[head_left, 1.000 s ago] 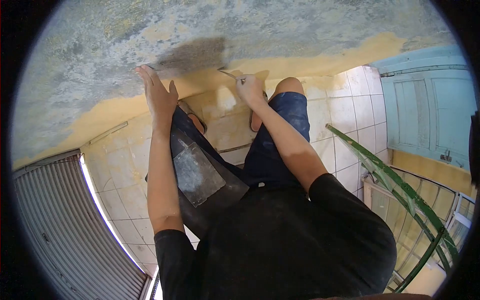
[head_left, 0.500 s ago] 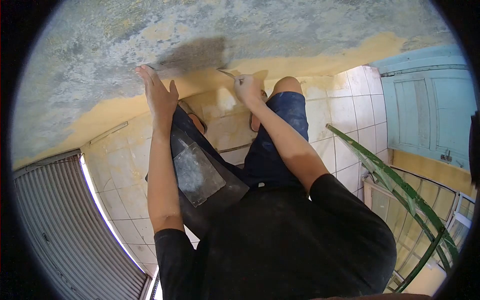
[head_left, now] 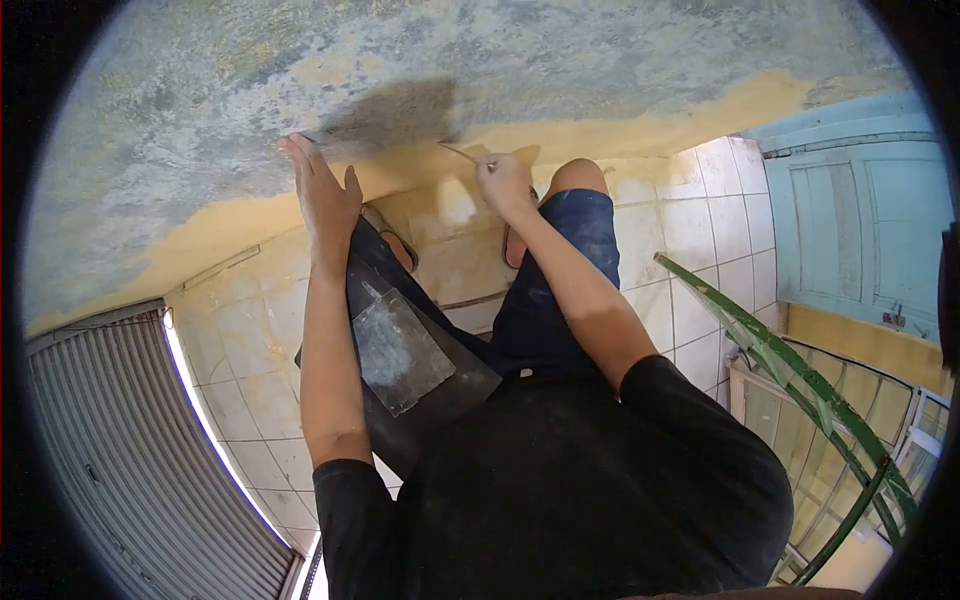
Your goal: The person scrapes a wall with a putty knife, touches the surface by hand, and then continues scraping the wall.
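My left hand (head_left: 325,195) is raised at the wall (head_left: 500,70), fingers stretched out and thumb apart, fingertips at the patchy grey and yellow surface. In my right hand (head_left: 503,185) is a thin scraper-like tool (head_left: 458,151), its tip pointing left toward the wall's yellow lower band. Whether the tip touches the wall, I cannot tell. A dusty, roughly square plate (head_left: 400,352) lies on a dark sheet over my left thigh.
A grey corrugated shutter (head_left: 150,450) stands at the lower left. To the right are a light blue door (head_left: 860,220), a curved green metal frame (head_left: 790,360) and a rack. White tiles (head_left: 690,230) cover the floor.
The tool in my right hand has turned slightly, and its blade looks thinner. The view has shifted a little; my left hand stays at the wall.
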The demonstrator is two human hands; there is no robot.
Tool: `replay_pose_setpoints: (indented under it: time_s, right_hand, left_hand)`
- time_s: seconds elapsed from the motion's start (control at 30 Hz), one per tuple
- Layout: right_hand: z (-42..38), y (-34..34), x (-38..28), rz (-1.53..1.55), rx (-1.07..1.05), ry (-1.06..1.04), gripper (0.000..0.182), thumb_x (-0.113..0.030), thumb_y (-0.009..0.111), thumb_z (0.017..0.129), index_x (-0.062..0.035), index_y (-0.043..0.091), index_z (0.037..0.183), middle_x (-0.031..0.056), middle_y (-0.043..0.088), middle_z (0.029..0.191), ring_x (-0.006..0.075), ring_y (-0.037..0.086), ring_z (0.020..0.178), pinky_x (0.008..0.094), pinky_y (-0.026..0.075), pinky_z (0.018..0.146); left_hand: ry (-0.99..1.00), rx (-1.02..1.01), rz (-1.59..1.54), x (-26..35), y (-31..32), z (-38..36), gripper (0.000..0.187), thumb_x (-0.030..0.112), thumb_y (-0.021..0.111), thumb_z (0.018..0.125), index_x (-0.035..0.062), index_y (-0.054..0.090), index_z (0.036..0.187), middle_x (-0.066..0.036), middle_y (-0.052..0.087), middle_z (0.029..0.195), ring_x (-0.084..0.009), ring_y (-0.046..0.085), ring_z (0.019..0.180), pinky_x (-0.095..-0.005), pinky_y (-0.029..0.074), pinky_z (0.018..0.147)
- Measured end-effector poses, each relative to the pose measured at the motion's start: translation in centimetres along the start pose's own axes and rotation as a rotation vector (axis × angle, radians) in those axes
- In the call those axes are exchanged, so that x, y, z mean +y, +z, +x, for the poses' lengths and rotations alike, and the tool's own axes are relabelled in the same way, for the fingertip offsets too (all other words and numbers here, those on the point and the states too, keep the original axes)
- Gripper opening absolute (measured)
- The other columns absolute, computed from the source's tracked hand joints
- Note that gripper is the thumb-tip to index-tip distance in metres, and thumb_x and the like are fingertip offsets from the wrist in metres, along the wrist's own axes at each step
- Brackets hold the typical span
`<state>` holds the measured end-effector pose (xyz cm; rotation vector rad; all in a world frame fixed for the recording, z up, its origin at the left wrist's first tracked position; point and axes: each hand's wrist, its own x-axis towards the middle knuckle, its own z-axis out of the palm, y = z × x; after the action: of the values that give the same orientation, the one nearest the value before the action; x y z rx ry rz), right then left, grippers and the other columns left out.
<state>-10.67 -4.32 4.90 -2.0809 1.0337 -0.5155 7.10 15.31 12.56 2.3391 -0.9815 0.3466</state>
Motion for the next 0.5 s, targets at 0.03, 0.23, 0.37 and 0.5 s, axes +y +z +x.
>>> replay_pose_setpoints:
  time_s: [0.03, 0.23, 0.37, 0.5]
  right_hand:
    - [-0.1, -0.6, -0.2, 0.043, -0.010, 0.047, 0.024, -0.020, 0.059, 0.081, -0.0045, 0.075, 0.091, 0.0217, 0.069, 0.088, 0.0349, 0.069, 0.083, 0.0384, 0.054, 0.077]
    - [0.5, 1.3, -0.4, -0.035, -0.028, 0.026, 0.018, -0.013, 0.060, 0.078, -0.0042, 0.075, 0.085, 0.0218, 0.068, 0.084, 0.0375, 0.068, 0.079, 0.0406, 0.054, 0.074]
    - [0.3, -0.2, -0.4, 0.032, 0.042, 0.004, 0.019, -0.015, 0.059, 0.078, -0.0039, 0.074, 0.084, 0.0236, 0.066, 0.083, 0.0395, 0.066, 0.078, 0.0423, 0.054, 0.074]
    - [0.5, 0.6, 0.0, -0.134, -0.187, 0.031, 0.022, -0.020, 0.060, 0.081, -0.0062, 0.074, 0.089, 0.0218, 0.069, 0.088, 0.0370, 0.068, 0.083, 0.0422, 0.054, 0.076]
  left_hand:
    - [0.004, -0.009, -0.004, -0.1, -0.1, 0.0, 0.090, 0.010, 0.067, 0.082, -0.0081, 0.008, 0.148, -0.037, 0.008, 0.151, -0.0491, 0.019, 0.140, -0.0464, 0.028, 0.113]
    - [-0.019, -0.012, 0.012, 0.2, 0.2, -0.2, 0.090, 0.011, 0.067, 0.081, -0.0076, 0.010, 0.148, -0.036, 0.008, 0.152, -0.0486, 0.019, 0.140, -0.0471, 0.028, 0.113]
    - [0.004, -0.020, 0.023, -0.4, 0.0, -0.2, 0.090, 0.012, 0.067, 0.082, -0.0070, 0.010, 0.148, -0.035, 0.008, 0.153, -0.0474, 0.019, 0.141, -0.0463, 0.029, 0.113]
    - [0.015, -0.014, 0.060, -0.2, -0.2, -0.5, 0.091, 0.013, 0.067, 0.083, -0.0052, 0.007, 0.149, -0.033, 0.008, 0.153, -0.0470, 0.022, 0.140, -0.0456, 0.030, 0.112]
